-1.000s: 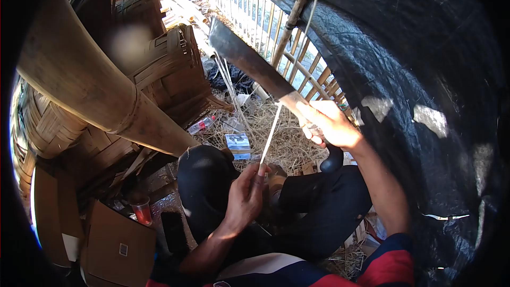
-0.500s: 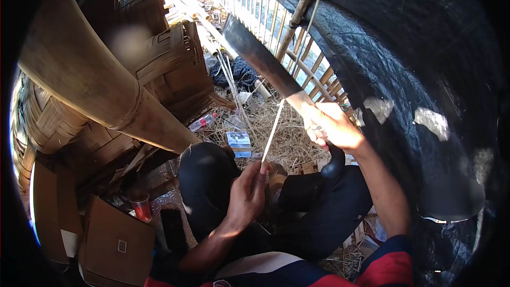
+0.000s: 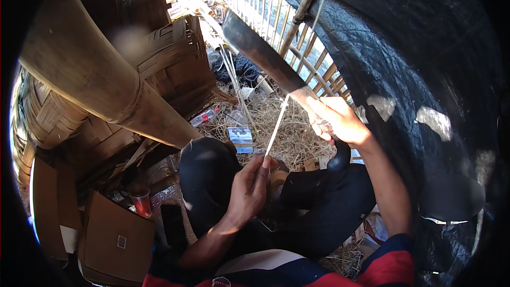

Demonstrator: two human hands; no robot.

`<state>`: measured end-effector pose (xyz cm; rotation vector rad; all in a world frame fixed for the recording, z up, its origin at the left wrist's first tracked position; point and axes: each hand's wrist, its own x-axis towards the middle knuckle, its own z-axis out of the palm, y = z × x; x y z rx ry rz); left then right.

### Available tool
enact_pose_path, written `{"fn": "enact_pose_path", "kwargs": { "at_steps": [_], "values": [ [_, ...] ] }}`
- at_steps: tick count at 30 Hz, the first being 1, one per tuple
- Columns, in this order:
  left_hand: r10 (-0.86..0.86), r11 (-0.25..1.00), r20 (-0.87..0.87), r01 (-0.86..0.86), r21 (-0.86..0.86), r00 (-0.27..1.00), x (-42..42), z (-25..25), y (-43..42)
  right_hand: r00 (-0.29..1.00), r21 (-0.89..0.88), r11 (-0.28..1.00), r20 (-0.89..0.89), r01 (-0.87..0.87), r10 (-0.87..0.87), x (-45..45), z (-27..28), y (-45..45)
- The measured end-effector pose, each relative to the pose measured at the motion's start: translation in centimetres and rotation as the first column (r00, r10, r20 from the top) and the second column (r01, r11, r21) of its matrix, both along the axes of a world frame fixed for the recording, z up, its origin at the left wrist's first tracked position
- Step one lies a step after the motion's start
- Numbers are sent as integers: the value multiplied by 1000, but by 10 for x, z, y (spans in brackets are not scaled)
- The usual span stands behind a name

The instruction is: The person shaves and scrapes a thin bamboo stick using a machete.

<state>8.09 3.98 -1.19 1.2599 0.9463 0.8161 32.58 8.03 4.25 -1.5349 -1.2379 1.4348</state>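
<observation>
A machete (image 3: 265, 59) with a broad dark blade points up and to the left, and my right hand (image 3: 338, 122) is closed round it where the blade meets the grip. Its dark curved handle end (image 3: 340, 158) shows below that hand. Between the thumb and fingers of my left hand (image 3: 248, 185) is a thin pale bamboo strip (image 3: 276, 130), slanting upward. The strip's upper end touches or lies close to the blade's lower edge near my right hand, with a small curl of shaving there.
A thick bamboo pole (image 3: 122, 101) crosses on the left, before woven bamboo baskets (image 3: 175, 53). Black plastic sheeting (image 3: 404, 69) hangs on the right. Shavings (image 3: 303, 138), a plastic bottle (image 3: 204, 117) and a blue-white packet (image 3: 240, 138) lie ahead. A red cup (image 3: 141, 204) stands near a cardboard box (image 3: 119, 239).
My right hand and the machete have shifted slightly right and down in view. The strip leans a little more to the right, and a curl now shows near its top.
</observation>
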Motion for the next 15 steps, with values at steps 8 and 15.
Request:
{"fn": "enact_pose_path", "kwargs": {
  "at_steps": [8,15],
  "values": [
    [-18,990,131,35,-134,991,-2,1,3,997,-69,994,8,-82,83,-6,-3,-5],
    [-20,987,145,43,-158,989,-2,-1,3,977,-122,973,68,-194,203,-20,2,-11]
  ]
}}
